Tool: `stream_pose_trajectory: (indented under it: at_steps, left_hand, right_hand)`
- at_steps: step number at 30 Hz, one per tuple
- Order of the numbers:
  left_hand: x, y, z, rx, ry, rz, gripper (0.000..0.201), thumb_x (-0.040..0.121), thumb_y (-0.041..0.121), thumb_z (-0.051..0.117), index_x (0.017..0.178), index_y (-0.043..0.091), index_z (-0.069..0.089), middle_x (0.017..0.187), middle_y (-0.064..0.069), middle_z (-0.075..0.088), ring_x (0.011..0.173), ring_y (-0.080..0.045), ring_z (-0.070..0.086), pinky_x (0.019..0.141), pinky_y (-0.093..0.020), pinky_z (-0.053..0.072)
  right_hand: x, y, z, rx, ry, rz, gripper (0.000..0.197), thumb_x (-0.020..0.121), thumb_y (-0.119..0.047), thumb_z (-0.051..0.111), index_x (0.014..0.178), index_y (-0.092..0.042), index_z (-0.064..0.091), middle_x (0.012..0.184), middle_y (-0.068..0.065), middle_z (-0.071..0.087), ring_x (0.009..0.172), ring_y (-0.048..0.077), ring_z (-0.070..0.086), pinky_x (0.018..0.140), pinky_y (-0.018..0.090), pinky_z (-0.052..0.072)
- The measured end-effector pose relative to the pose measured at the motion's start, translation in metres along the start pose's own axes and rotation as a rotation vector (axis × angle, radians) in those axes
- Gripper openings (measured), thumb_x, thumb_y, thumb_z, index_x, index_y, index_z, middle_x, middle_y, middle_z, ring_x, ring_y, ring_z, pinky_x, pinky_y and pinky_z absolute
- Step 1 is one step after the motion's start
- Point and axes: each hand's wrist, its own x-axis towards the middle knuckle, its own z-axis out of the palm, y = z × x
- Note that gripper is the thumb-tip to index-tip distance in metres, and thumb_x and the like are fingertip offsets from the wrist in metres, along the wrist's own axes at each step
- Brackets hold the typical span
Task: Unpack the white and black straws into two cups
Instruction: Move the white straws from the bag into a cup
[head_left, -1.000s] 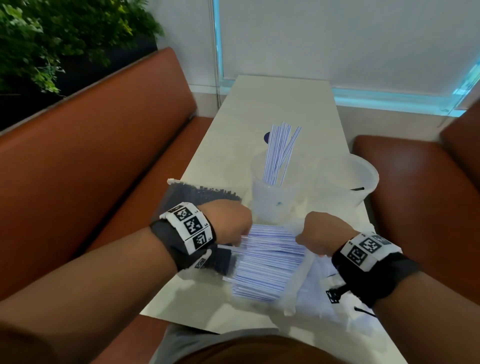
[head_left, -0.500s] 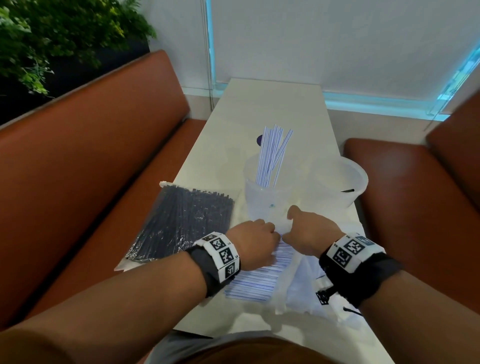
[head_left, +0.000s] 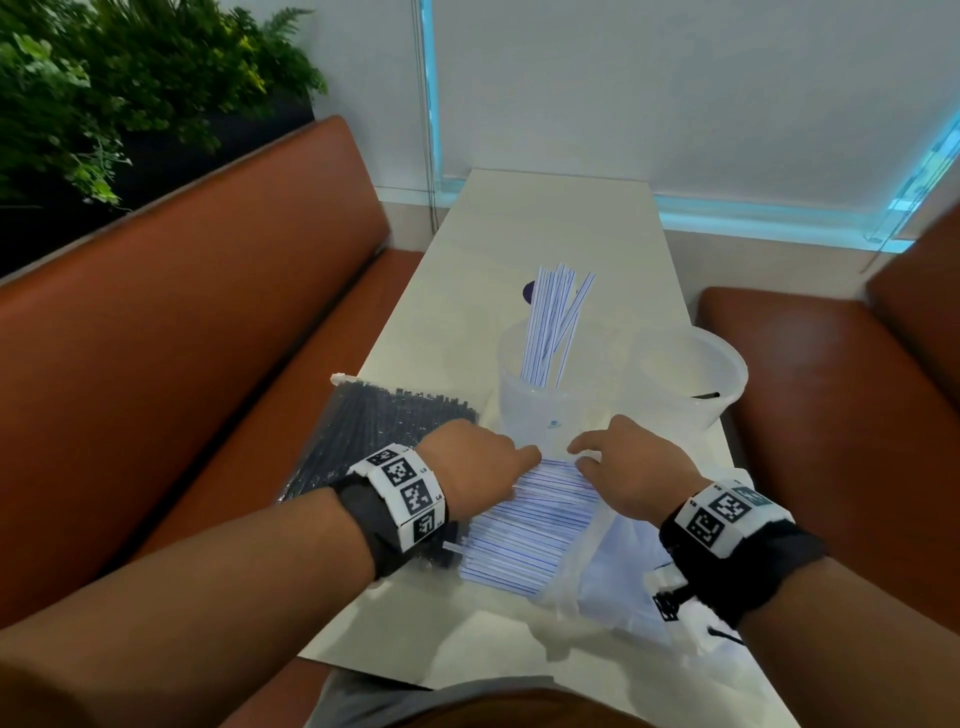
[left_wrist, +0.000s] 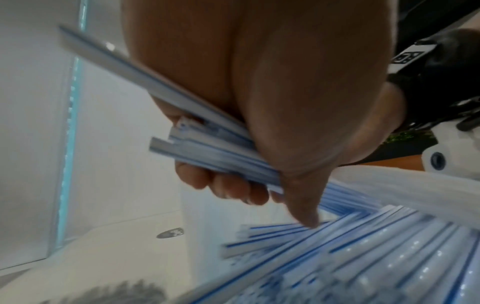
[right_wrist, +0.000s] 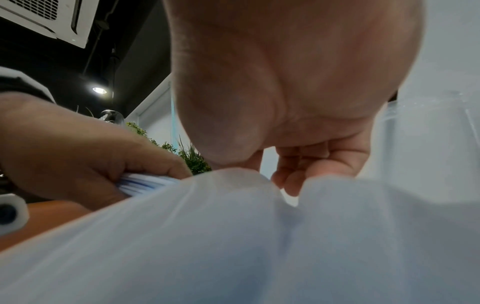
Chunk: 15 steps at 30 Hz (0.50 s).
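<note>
**A:** What have you got?

**B:** My left hand (left_wrist: 259, 115) is curled round a small bunch of white straws (left_wrist: 213, 152), just lifted off the white straw pile (head_left: 524, 525) lying in front of me on the table (head_left: 561, 228). My right hand (head_left: 631, 467), fingers loose and holding nothing, rests on the pile's far end and its clear wrapper (head_left: 613, 566).

**A:** How to do it well?

**B:** I'd say square the ends, tip the bunch upright, then lower it into the near cup (head_left: 540, 395) at twelve o'clock, beside the straws already standing there.

**A:** Room?

**B:** Tight. That cup is just beyond my knuckles. The second cup (head_left: 722, 374) at one o'clock sits near the table's right edge; the black straws (head_left: 379, 431), still bagged, lie at ten o'clock by the left edge. Straight up is the free way.
</note>
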Motion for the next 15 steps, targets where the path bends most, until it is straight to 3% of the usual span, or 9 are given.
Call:
stream_pose_trajectory:
  at_steps: [3,6,9,12,15]
  left_hand:
    - [-0.010,-0.025,0.006,-0.017,0.021,0.014,0.035,0.102,0.048,0.045,0.125,0.022,0.043,0.092,-0.002,0.063,0.073,-0.026,0.061,0.066,-0.037,0.048]
    - [-0.021,-0.058,0.014,-0.004,0.053,0.006,0.026,0.100,0.040,0.047,0.120,0.023,0.048,0.101,-0.001,0.065,0.089,-0.026,0.064,0.078,-0.038,0.045]
    - [-0.035,-0.091,0.018,0.011,0.029,-0.024,0.013,0.097,0.033,0.050,0.109,0.027,0.049,0.099,0.003,0.065,0.090,-0.023,0.062,0.083,-0.039,0.046]
    - [-0.049,-0.115,0.023,-0.013,0.084,-0.060,0.010,0.098,0.037,0.049,0.106,0.031,0.051,0.098,0.007,0.065,0.086,-0.019,0.061,0.081,-0.038,0.046]
    - [-0.050,-0.123,0.024,-0.088,0.190,-0.096,0.017,0.099,0.041,0.047,0.109,0.030,0.055,0.098,0.007,0.067,0.086,-0.018,0.061,0.078,-0.038,0.047]
  right_hand:
    - [0.000,0.002,0.003,0.022,0.026,-0.020,0.029,0.102,-0.042,0.043,0.117,-0.039,0.067,0.099,-0.007,0.041,0.100,0.020,0.058,0.088,0.033,0.048]
    - [0.001,0.004,0.004,0.048,0.034,-0.011,0.028,0.102,-0.039,0.043,0.111,-0.035,0.070,0.102,-0.001,0.046,0.098,0.022,0.058,0.090,0.037,0.050]
    - [-0.001,0.001,0.001,0.070,0.042,-0.015,0.034,0.105,-0.040,0.040,0.106,-0.025,0.070,0.098,0.006,0.053,0.093,0.026,0.058,0.087,0.040,0.050]
    - [-0.007,-0.011,-0.007,0.305,0.268,-0.074,0.052,0.103,-0.050,0.031,0.099,-0.014,0.068,0.089,0.005,0.060,0.091,0.022,0.057,0.083,0.037,0.046]
    - [-0.014,-0.030,-0.023,0.722,0.556,-0.163,0.057,0.097,-0.061,0.029,0.106,-0.023,0.070,0.099,-0.008,0.067,0.098,0.011,0.061,0.087,0.033,0.046]
